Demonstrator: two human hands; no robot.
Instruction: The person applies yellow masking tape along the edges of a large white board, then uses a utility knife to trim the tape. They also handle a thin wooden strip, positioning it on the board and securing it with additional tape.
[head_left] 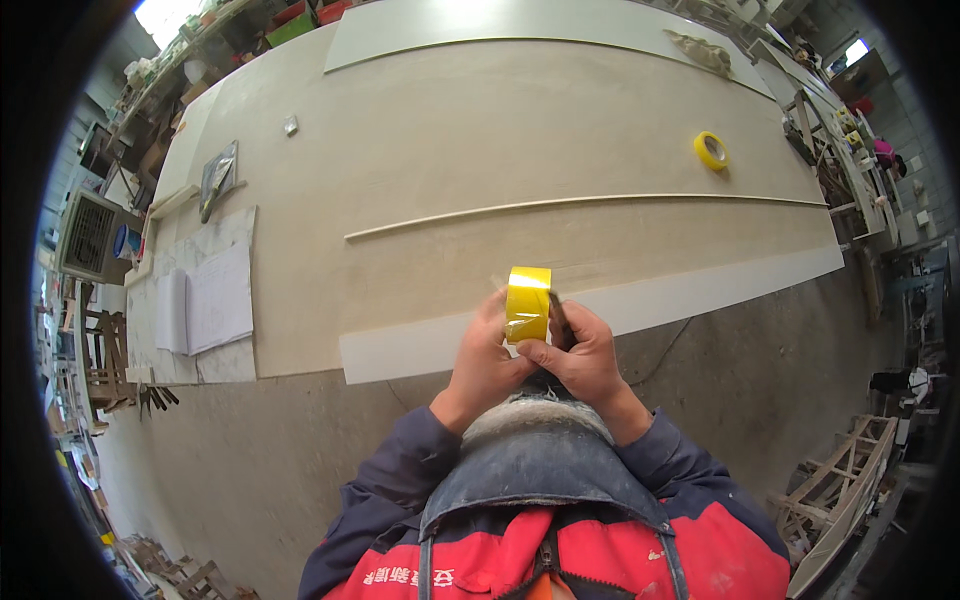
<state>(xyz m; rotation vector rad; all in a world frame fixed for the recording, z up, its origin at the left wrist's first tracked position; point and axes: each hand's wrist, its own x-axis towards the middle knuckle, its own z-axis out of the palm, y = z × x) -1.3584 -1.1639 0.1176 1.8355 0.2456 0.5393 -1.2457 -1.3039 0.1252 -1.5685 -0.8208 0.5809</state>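
Observation:
In front of my body, above the near edge of the worktable, a roll of shiny yellow tape [528, 300] is held upright between both hands. My left hand [482, 348] is closed around its left side, with the fingertips partly hidden behind the roll. A bit of clear film stands out near those fingers. Closed at the roll's right side, my right hand [584, 358] presses its thumb to the lower edge. A slim dark tool [563, 322] shows in the right hand beside the roll; its exact kind cannot be made out.
A long thin strip [590, 201] lies across the large pale board [450, 130]. A white panel [700, 302] runs along the near edge. Another yellow tape roll [711, 151] rests at right. Papers [215, 300] and a dark-handled tool [212, 195] lie at left.

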